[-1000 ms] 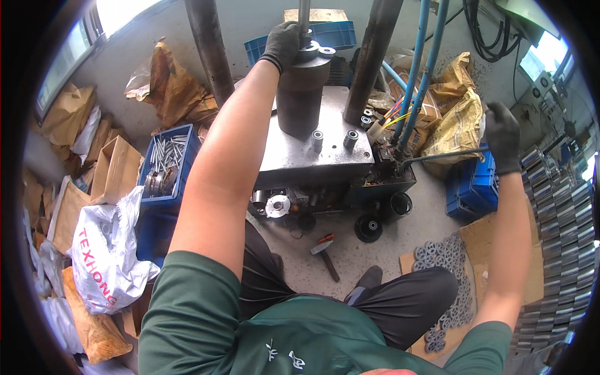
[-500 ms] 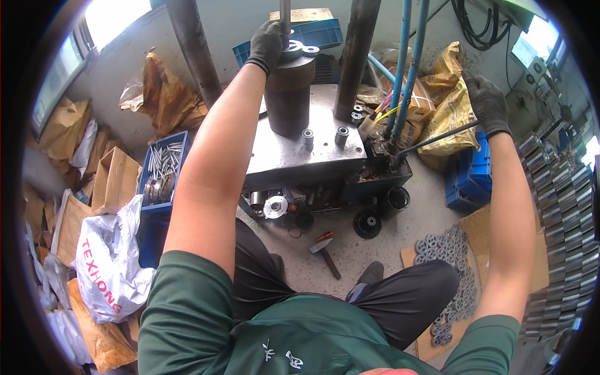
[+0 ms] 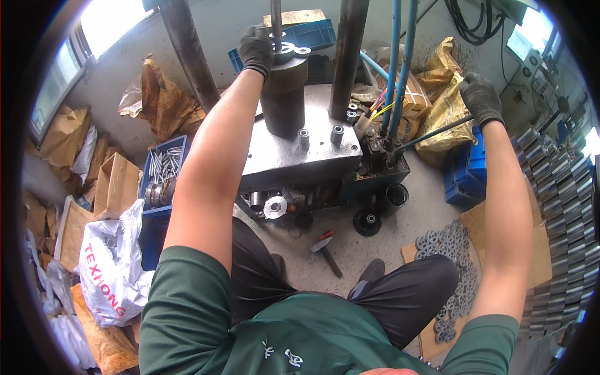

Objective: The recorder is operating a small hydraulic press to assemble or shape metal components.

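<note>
At upper centre of the frame the gloved left hand [image 3: 256, 49] rests its fingers curled on the silver rings [image 3: 289, 49] atop the dark cylinder [image 3: 284, 94] of the press. At upper right the right hand [image 3: 480, 97] is closed around the lever [image 3: 431, 134]. Best, I judge, to seat the ring flat and clear the fingers before pulling. At left, a blue crate [image 3: 161, 178] holds metal pins — another blue bin [image 3: 465, 178] at right shows no contents.

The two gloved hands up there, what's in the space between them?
In the head view, between the left hand on the dark cylinder and the right hand on the thin lever, a dark steel post and two blue hoses stand upright.
</note>
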